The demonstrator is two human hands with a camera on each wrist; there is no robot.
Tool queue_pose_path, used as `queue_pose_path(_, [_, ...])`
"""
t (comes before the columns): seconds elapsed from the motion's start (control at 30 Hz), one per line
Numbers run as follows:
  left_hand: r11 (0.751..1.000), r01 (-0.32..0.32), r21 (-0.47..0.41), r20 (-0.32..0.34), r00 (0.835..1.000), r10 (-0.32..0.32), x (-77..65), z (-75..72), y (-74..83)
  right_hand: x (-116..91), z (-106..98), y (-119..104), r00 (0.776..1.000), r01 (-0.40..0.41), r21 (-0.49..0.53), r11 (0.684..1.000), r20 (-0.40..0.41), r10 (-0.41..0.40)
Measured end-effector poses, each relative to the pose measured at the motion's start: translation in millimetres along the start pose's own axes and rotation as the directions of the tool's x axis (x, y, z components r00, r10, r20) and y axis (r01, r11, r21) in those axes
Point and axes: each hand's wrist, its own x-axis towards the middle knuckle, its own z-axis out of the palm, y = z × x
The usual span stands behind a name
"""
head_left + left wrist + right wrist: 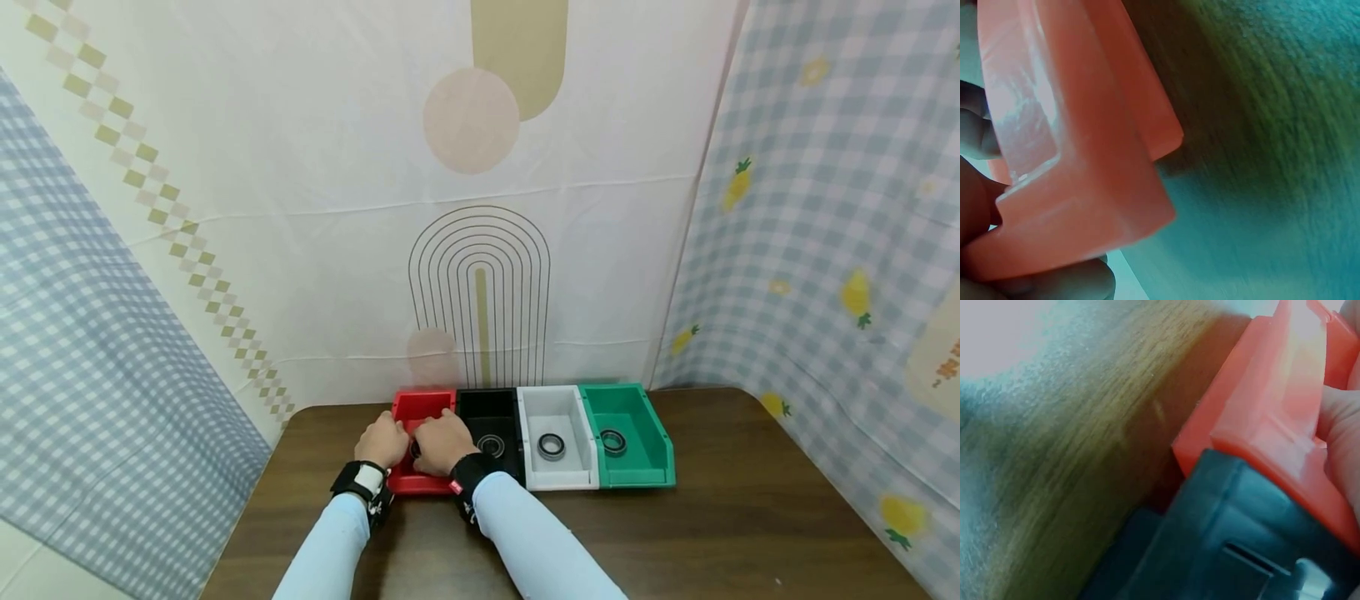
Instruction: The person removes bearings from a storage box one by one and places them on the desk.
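Note:
A red open-front bin [420,485] stands at the left end of a row of bins. My left hand [381,440] grips its left side wall, with fingers on both faces of the wall in the left wrist view. My right hand [444,443] is curled over the bin's right side, beside the black bin [487,400]. In the right wrist view the thumb [1342,425] presses the inside of the red wall; the other fingers are mostly hidden. Between the hands a dark ring-shaped bearing [415,449] lies in the red bin, partly covered.
The black bin holds a ball bearing [491,446]. A white bin [564,479] and a green bin [637,479] continue the row to the right, with a bearing [551,447] and another bearing [613,442] inside. A patterned cloth [337,275] hangs behind the brown table [712,517].

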Motion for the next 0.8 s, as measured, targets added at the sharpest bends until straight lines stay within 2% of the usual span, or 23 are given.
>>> queue_pose_path(0.47, [1.000, 0.004, 0.003, -0.001, 1.000, -0.004, -1.4, -2.1, -0.2, 1.4, 9.5, 4.6, 0.997, 0.021, 0.118, 0.993, -0.082, -0.011])
queue_pose_path(0.6, [1.000, -0.009, 0.007, -0.019, 1.000, 0.009, 11.2, 10.0, -10.7, -0.4, 12.2, 7.0, 0.994, 0.031, 0.154, 0.988, -0.107, -0.015])
queue_pose_path(0.7, [0.999, -0.036, 0.001, -0.024, 0.999, 0.036, 30.9, 29.5, -27.6, -2.1, 13.4, 9.3, 0.992, 0.025, 0.192, 0.981, -0.126, -0.001])
queue_pose_path(0.8, [0.999, -0.040, -0.010, -0.018, 0.999, 0.039, 43.1, 39.9, -37.3, -3.6, 12.2, 10.2, 0.991, 0.028, 0.231, 0.973, -0.132, 0.003])
